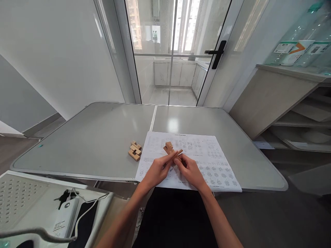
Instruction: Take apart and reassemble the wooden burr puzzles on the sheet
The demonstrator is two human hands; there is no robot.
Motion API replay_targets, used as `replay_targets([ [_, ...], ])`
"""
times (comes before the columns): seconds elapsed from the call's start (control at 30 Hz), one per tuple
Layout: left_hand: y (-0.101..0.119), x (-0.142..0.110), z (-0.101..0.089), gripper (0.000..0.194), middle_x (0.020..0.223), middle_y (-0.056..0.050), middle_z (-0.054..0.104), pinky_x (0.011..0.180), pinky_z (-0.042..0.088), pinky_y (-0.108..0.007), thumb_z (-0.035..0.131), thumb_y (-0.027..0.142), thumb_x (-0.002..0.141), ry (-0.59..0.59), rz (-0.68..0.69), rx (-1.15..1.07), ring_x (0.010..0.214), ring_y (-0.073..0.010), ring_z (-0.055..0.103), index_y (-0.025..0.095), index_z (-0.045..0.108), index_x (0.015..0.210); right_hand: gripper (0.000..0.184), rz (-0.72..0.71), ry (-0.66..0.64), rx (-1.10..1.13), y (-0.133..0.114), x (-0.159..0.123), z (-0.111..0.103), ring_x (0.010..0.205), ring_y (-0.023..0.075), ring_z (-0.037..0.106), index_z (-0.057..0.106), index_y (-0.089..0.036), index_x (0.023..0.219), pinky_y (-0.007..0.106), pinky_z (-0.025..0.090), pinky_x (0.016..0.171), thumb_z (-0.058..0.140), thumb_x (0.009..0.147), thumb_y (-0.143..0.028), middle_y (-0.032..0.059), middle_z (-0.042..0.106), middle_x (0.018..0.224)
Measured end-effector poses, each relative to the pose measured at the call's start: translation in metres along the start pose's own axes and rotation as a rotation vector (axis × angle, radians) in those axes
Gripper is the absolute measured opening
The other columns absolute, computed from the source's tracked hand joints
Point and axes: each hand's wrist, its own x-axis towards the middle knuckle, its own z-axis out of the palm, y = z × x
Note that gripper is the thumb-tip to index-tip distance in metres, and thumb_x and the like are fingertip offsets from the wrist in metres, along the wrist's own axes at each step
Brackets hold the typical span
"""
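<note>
Notched wooden puzzle pieces are between my two hands, above a printed sheet. My left hand has its fingers pressed together against the wood, pointing up and to the right. From the other side my right hand pinches the pieces with bent fingers. My fingers cover much of the wood, so I cannot tell how the pieces fit together. Left of the sheet, several more notched wooden pieces lie close together on the grey table. Small diagrams in rows fill the sheet.
At lower left, a white perforated surface bears a white power bank, a cable and keys. A glass door stands behind the table. Plastic bottles rest on a shelf unit at right.
</note>
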Motion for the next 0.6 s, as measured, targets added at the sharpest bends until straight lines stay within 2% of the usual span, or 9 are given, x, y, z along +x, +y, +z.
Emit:
replay_targets([
  [0.13, -0.0019, -0.0026, 0.0053, 0.046, 0.151, -0.002, 0.065, 0.114, 0.057, -0.045, 0.053, 0.034, 0.108, 0.021, -0.007, -0.003, 0.136, -0.0274, 0.066, 0.032, 0.058, 0.154, 0.042, -0.008, -0.017, 0.026, 0.0019, 0.0010, 0.0008, 0.065, 0.0171, 0.046, 0.051, -0.024, 0.079, 0.031, 0.040, 0.063, 0.054, 0.101, -0.060, -0.0024, 0.053, 0.071],
  [0.33, -0.0045, -0.0043, 0.0054, 0.038, 0.143, -0.004, 0.072, 0.110, 0.059, -0.044, 0.059, 0.033, 0.105, 0.131, -0.039, 0.098, 0.128, -0.0275, 0.072, 0.028, 0.069, 0.142, 0.042, 0.005, -0.025, 0.022, 0.0036, 0.0002, 0.0005, 0.064, 0.0171, 0.042, 0.050, -0.024, 0.079, 0.031, 0.037, 0.062, 0.056, 0.100, -0.061, -0.0036, 0.047, 0.069],
  [0.6, -0.0026, -0.0037, 0.0052, 0.043, 0.148, -0.003, 0.068, 0.118, 0.055, -0.044, 0.052, 0.030, 0.108, 0.074, 0.024, 0.088, 0.136, -0.0262, 0.067, 0.028, 0.063, 0.150, 0.040, 0.002, -0.012, 0.041, 0.0052, 0.0006, 0.0020, 0.064, 0.0165, 0.042, 0.049, -0.024, 0.080, 0.031, 0.036, 0.062, 0.058, 0.101, -0.057, -0.0033, 0.046, 0.070],
])
